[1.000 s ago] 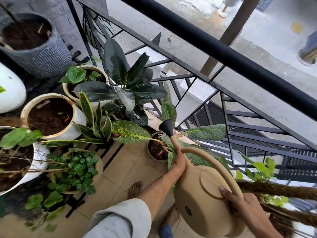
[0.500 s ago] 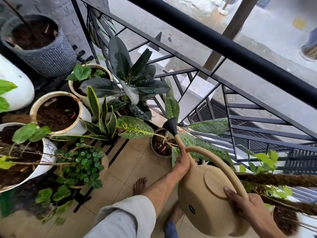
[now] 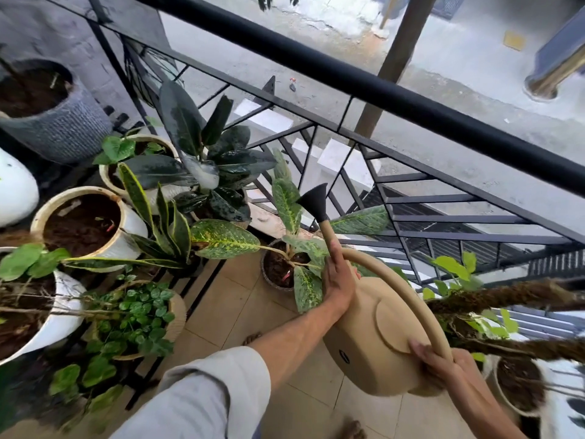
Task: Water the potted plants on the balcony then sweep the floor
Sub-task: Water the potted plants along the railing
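Observation:
I hold a tan watering can (image 3: 367, 337) over the tiled floor. My right hand (image 3: 443, 362) grips its arched handle at the rear. My left hand (image 3: 338, 280) wraps the base of the spout, whose black rose (image 3: 313, 201) points up toward the railing. Just left of the spout stands a small dark pot (image 3: 272, 274) with a speckled yellow-green leafy plant (image 3: 221, 237). Further left are a snake plant (image 3: 164, 223), a dark rubber plant (image 3: 202, 153) and a cream pot of bare soil (image 3: 122, 240).
A black metal railing (image 3: 348, 80) runs diagonally behind the plants. A grey woven pot (image 3: 63, 131) and white pots (image 3: 60, 315) crowd the left side on a black rack. A mossy pole with leaves (image 3: 506, 299) juts in from the right above another pot (image 3: 519, 384). Beige floor tiles (image 3: 237, 305) lie underfoot.
The can has tipped back and its spout has risen away from the small dark pot. Both hands keep their hold. The view has shifted slightly rightward.

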### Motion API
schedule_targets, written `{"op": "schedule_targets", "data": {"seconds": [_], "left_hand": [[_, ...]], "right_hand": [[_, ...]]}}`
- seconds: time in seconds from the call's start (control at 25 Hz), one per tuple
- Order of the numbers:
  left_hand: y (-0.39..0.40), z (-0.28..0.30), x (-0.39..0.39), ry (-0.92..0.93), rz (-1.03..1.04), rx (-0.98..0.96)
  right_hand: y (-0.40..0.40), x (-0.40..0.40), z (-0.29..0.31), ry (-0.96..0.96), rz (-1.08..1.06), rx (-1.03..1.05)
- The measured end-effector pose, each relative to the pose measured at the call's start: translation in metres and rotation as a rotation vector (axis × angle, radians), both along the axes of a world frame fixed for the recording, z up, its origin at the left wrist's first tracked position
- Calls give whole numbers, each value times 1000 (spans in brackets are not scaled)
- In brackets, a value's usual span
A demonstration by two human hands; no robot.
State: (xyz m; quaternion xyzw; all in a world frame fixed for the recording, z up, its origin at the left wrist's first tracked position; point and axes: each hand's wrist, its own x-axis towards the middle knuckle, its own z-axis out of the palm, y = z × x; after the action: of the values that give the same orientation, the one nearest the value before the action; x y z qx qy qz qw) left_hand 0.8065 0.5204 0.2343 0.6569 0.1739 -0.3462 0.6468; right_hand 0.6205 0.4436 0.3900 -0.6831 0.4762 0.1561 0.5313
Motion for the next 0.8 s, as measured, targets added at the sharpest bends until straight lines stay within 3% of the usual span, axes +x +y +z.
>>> {"op": "schedule_targets", "data": {"seconds": [0.12,0.24,0.36,0.72,0.8], "left_hand": [[-30,-15,-21,-25,19,33],[-43,22,-54,-74,-22,33],[-68,18,-100,-125,-65,-3],[-163,-118,-236,116,-263,23],[-190,-199,-263,164,-262,31]], "right_hand": [[-26,-25,-1,-62,-8,-15],[-54,-59,-1,-104,4,-25],[-89,-110,-11,-87,35,-53],[-191,-235,-85,54,-5,-131],[-205,-249,-110,62,0,-156]]}}
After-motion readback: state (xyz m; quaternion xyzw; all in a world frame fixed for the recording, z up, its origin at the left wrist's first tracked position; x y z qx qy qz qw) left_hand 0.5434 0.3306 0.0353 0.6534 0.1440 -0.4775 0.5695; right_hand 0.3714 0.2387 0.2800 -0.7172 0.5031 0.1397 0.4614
